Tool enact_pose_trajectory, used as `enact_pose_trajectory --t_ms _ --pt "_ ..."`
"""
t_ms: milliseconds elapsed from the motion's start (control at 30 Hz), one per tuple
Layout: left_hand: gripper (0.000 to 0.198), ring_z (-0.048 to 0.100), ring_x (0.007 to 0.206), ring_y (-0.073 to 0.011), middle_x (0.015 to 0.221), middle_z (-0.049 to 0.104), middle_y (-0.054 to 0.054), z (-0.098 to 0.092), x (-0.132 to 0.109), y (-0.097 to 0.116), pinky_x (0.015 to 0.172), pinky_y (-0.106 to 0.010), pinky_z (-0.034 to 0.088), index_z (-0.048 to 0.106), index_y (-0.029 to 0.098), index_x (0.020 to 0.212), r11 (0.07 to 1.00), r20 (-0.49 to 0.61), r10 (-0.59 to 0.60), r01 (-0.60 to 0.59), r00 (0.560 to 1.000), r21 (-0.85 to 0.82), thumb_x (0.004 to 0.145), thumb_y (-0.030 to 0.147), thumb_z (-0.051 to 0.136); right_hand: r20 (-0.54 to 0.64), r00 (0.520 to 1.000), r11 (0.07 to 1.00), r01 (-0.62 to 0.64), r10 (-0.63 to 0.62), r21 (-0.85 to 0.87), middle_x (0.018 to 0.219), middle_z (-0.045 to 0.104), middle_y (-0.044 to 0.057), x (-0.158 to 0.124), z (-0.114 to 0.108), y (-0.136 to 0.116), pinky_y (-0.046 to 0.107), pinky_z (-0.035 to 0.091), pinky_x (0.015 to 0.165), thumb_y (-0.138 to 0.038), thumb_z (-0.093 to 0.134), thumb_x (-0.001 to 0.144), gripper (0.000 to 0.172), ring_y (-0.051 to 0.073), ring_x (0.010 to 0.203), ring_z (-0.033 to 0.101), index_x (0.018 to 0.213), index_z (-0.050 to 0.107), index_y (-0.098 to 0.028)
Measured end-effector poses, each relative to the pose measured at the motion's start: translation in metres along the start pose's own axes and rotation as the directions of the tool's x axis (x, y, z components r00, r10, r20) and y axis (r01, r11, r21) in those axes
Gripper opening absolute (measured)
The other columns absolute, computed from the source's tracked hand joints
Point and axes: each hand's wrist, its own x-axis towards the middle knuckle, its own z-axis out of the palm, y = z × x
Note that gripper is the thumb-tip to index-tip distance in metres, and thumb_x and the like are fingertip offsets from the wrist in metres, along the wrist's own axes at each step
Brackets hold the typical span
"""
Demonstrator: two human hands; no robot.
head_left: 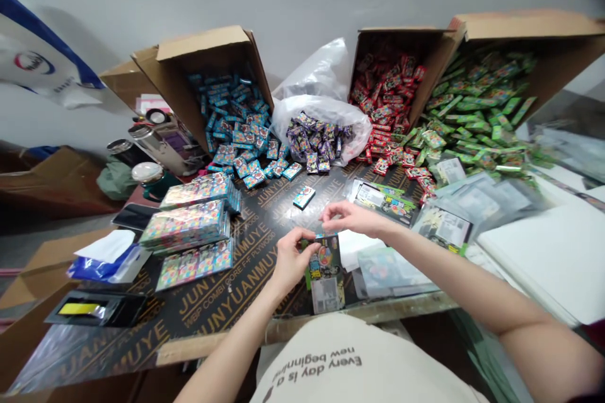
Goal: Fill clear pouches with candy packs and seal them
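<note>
My left hand pinches the top edge of a flat black printed packet between thumb and fingers. The packet has green edges, colourful print and a pale label on its lower half. A bit of blue shows at its top edge, partly covered by my fingers. Just above and to the right hovers my right hand, its thumb and fingertips drawn together; whatever they may hold is too small to make out. A single small blue box lies on the dark board beyond both hands.
Tipped cartons hold blue boxes, red boxes and green boxes; a plastic bag holds purple ones. Stacked filled packs stand left. Flat packets and clear sleeves lie right. A lidded flask stands far left.
</note>
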Motion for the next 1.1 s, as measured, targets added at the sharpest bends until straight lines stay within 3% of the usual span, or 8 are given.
enact_pose_trajectory --t_ms 133,433,633,733,800,933,1033,1100 --pt "0.008 0.060 0.076 -0.0157 0.080 0.065 -0.003 0.000 -0.002 -0.001 0.066 -0.025 0.045 0.058 0.016 0.077 0.999 -0.016 -0.027 0.026 1.000 -0.047 0.069 0.018 0.060 0.217 0.969 0.992 -0.125 0.121 0.006 0.064 0.053 -0.003 0.013 0.006 -0.003 0.022 0.035 0.059 -0.034 0.067 0.064 0.024 0.009 0.061 0.047 0.066 0.054 -0.014" --pt "0.019 0.058 0.067 -0.0146 0.070 0.063 -0.002 0.011 -0.001 0.001 0.065 -0.025 0.045 0.054 0.016 0.068 0.997 -0.161 -0.072 0.070 0.984 -0.017 0.067 0.030 0.065 0.210 0.966 0.988 -0.151 0.149 -0.004 0.056 0.051 -0.005 0.020 0.006 0.003 0.019 0.030 0.050 -0.029 0.066 0.064 0.020 0.006 0.051 0.043 0.064 0.054 -0.013" --pt "0.030 0.060 0.068 -0.0150 0.073 0.064 -0.001 0.018 -0.002 -0.006 0.066 -0.026 0.047 0.057 0.017 0.084 0.973 -0.152 -0.173 0.144 0.973 -0.180 0.063 0.034 0.069 -0.029 0.994 0.992 -0.104 0.107 0.066 0.049 0.050 -0.007 0.018 0.023 0.018 0.018 0.031 0.045 -0.027 0.069 0.060 0.025 0.006 0.044 0.043 0.068 0.049 -0.016" --pt "0.040 0.064 0.074 -0.0177 0.086 0.068 -0.005 0.022 -0.015 -0.014 0.069 -0.030 0.050 0.055 0.016 0.100 0.865 0.040 -0.299 0.288 0.954 -0.411 0.067 0.036 0.067 -0.205 0.975 0.982 -0.052 0.090 0.183 0.054 0.055 -0.007 0.012 0.029 0.033 0.019 0.037 0.048 -0.025 0.065 0.064 0.031 0.008 0.047 0.048 0.089 0.048 -0.019" --pt "0.032 0.064 0.080 -0.0197 0.092 0.068 -0.007 0.013 -0.030 -0.015 0.072 -0.032 0.051 0.059 0.015 0.097 0.854 0.112 -0.305 0.324 0.946 -0.407 0.073 0.036 0.060 -0.323 0.944 0.980 -0.009 0.073 0.198 0.071 0.061 -0.001 0.005 0.021 0.047 0.023 0.044 0.057 -0.028 0.060 0.069 0.034 0.011 0.060 0.056 0.100 0.046 -0.021" --pt "0.031 0.063 0.087 -0.0210 0.099 0.067 -0.003 -0.044 -0.061 -0.013 0.080 -0.031 0.049 0.060 0.021 0.105 0.997 -0.107 -0.057 0.063 0.993 0.051 0.075 0.027 0.059 -0.607 0.788 0.965 -0.066 -0.106 -0.255 0.109 0.056 0.007 -0.023 -0.027 0.085 0.035 0.044 0.078 -0.033 0.057 0.073 0.034 0.020 0.096 0.054 0.104 0.052 -0.022" --pt "0.039 0.059 0.101 -0.0230 0.112 0.062 -0.004 -0.093 -0.073 -0.029 0.095 -0.036 0.041 0.058 0.024 0.113 0.843 -0.181 0.311 -0.182 0.933 0.507 0.075 0.020 0.057 -0.672 0.709 0.737 -0.336 -0.212 -0.587 0.118 0.051 0.014 -0.047 -0.072 0.115 0.047 0.034 0.091 -0.036 0.061 0.070 0.044 0.030 0.112 0.043 0.109 0.055 -0.018" --pt "0.041 0.053 0.109 -0.0244 0.116 0.060 -0.006 -0.114 -0.079 -0.053 0.100 -0.041 0.035 0.054 0.023 0.118 0.695 -0.128 0.363 -0.177 0.923 0.697 0.077 0.018 0.053 -0.646 0.741 0.564 -0.459 -0.184 -0.687 0.126 0.045 0.018 -0.059 -0.098 0.134 0.052 0.030 0.091 -0.044 0.065 0.064 0.061 0.036 0.117 0.037 0.117 0.051 -0.017"
